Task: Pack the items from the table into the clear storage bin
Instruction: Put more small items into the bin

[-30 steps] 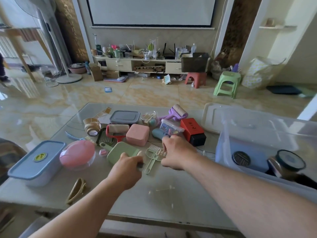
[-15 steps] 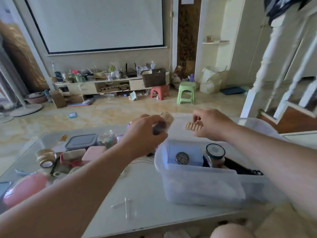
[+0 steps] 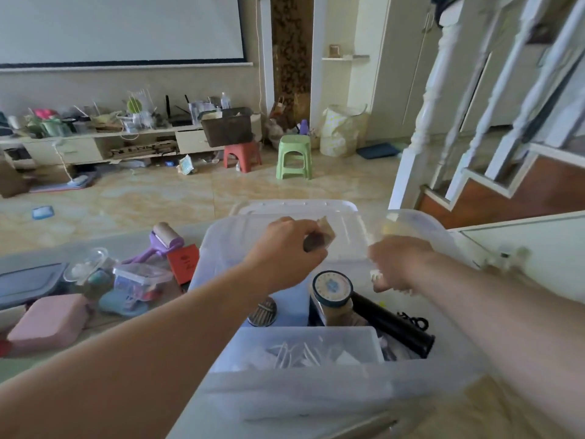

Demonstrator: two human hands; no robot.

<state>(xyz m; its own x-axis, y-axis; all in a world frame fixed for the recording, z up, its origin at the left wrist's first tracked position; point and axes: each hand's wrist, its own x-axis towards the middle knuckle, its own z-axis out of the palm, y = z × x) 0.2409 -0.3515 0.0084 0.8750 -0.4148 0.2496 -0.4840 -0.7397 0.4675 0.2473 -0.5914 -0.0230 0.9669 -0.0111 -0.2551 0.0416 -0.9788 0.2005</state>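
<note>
— We get soft, even daylight, with pale glare on the glossy beige tiled floor (image 3: 158, 198).
— We see motion blur on the right hand (image 3: 399, 264); lines bow beyond that floor.

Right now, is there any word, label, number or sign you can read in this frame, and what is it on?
None can be read.
Red box on the table: dark marks on top, too blurred to read.
Round jar lid in the clear storage bin: blue emblem with ring print, too small to read.
</note>
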